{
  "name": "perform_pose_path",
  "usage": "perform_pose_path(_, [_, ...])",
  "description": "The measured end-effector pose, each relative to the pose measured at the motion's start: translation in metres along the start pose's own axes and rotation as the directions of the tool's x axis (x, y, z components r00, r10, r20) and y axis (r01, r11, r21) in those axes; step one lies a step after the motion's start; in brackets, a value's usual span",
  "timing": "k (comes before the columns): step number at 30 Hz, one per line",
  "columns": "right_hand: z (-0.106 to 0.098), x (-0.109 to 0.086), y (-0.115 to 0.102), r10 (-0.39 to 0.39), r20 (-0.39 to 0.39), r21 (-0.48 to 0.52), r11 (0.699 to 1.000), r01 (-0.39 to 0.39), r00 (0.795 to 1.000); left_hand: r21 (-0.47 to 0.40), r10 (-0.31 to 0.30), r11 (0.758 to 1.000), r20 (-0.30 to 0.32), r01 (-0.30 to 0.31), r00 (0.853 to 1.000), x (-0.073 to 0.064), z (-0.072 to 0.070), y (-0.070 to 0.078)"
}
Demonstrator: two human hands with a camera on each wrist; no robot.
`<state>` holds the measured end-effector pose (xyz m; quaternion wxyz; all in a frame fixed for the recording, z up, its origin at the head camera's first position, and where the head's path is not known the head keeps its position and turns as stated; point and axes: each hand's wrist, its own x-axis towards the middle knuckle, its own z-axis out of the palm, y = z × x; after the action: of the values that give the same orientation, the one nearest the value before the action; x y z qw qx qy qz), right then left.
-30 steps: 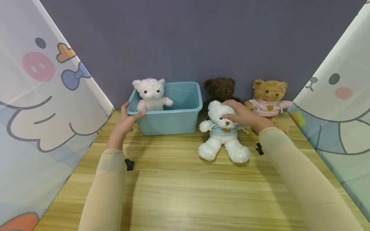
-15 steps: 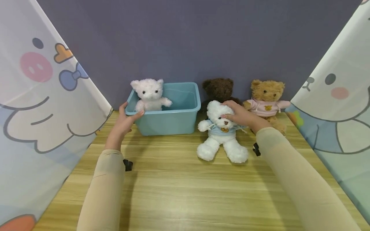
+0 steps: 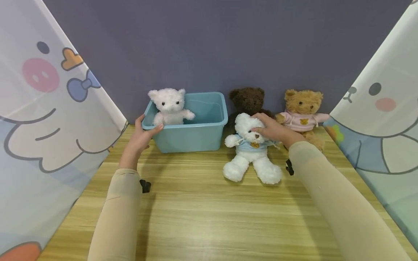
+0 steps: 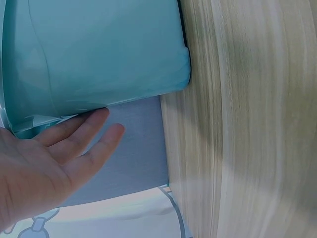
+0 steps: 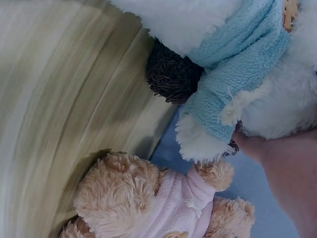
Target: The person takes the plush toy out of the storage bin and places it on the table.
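My left hand (image 3: 138,139) grips the left front corner of a blue plastic bin (image 3: 189,139), thumb over the rim, while its other fingers lie along the outer wall, as the left wrist view shows. Inside the bin's left end sits a white teddy bear (image 3: 169,105), facing forward. With my right hand (image 3: 272,128) I hold the head of a second white teddy bear (image 3: 251,156) in a light blue hoodie. That bear sits on the table right of the bin, legs spread forward. In the right wrist view its blue hoodie (image 5: 242,64) shows close up; my fingertips are hidden.
A dark brown teddy bear (image 3: 248,99) sits behind the held bear, partly covered. To its right is a tan teddy bear (image 3: 303,105) in a pink hoodie. A grey wall (image 3: 212,43) closes the back of the wooden table (image 3: 196,214). Printed curtains (image 3: 32,108) line both sides.
Both hands keep their places on the bin and the white bear's head. Only a slight shift of the whole view shows.
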<state>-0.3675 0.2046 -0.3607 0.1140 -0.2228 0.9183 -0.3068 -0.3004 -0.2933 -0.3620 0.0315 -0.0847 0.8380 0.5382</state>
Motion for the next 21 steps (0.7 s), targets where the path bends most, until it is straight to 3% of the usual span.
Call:
perform_pose_path(10, [-0.004, -0.003, 0.004, 0.007, 0.006, 0.017, 1.0, -0.007, 1.0, -0.005, 0.002, 1.0, 0.008, -0.002, 1.0, 0.001, 0.003, 0.004])
perform_pose_path(16, [-0.024, -0.006, -0.01, 0.044, 0.059, 0.048, 0.998, -0.047, 0.997, -0.011, 0.008, 1.0, 0.001, -0.008, 1.0, 0.001, 0.001, 0.005])
perform_pose_path(21, [-0.043, -0.001, -0.028, 0.067, 0.129, -0.056, 0.997, -0.06, 0.989, 0.0, 0.003, 1.0, -0.007, -0.003, 1.0, -0.001, -0.001, 0.003])
